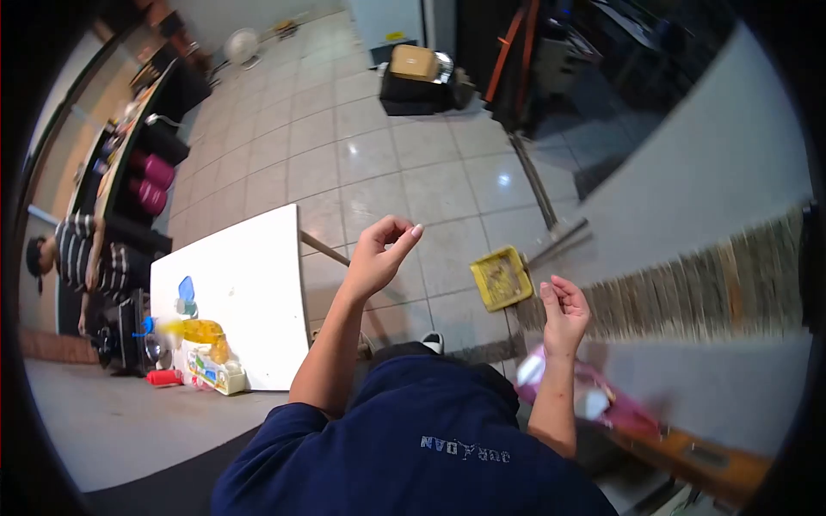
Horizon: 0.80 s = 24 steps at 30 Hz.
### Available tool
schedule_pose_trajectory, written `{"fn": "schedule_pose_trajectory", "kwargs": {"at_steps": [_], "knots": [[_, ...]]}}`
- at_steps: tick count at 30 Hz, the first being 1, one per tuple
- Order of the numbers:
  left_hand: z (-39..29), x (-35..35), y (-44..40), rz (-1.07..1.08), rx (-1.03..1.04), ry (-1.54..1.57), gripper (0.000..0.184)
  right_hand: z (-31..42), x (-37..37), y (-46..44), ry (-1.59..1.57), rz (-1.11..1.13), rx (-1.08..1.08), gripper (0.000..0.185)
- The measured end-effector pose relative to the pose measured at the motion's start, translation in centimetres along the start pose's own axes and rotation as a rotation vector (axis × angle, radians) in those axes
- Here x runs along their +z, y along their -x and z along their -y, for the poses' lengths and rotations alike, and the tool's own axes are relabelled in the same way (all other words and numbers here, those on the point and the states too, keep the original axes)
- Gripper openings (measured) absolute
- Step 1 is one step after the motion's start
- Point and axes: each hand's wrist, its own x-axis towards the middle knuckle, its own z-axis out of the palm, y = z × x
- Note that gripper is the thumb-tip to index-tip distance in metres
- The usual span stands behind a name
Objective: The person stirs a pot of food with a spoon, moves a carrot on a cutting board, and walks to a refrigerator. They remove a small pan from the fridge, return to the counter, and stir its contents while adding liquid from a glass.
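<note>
My left hand is raised in front of my body, past the right edge of the white table. Its fingers curl in and the thumb lies close against the index finger. Lower on the right, my right hand is held up with thumb and fingertips drawn together. Anything between the fingers of either hand is too small or hidden to make out. The two hands are well apart. A yellow dustpan lies on the floor beyond my right hand, the nearest object to it.
Bottles with yellow liquid, a white box and a red roll sit on the table's near left corner. A person in a striped shirt is at the left. A cardboard box rests on a black case. Pink-and-white bags lie right.
</note>
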Motion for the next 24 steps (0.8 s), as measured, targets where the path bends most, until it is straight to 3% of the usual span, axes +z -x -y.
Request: {"fn": "schedule_pose_trajectory", "kwargs": {"at_steps": [9,18,24], "knots": [[2.8,-10.5,-5.6,-0.349,-0.075,0.05,0.02,-3.0,14.8,-13.4,-0.149,0.285,0.103,0.033],[3.5,-16.0,-18.7,-0.451,-0.164,0.099,0.016,-5.6,26.1,-29.0,-0.038,0.407,0.083,0.034],[1.9,-20.2,-26.4,-0.438,-0.061,0.009,0.014,-5.4,36.8,-37.8,-0.006,0.636,0.084,0.03]]}}
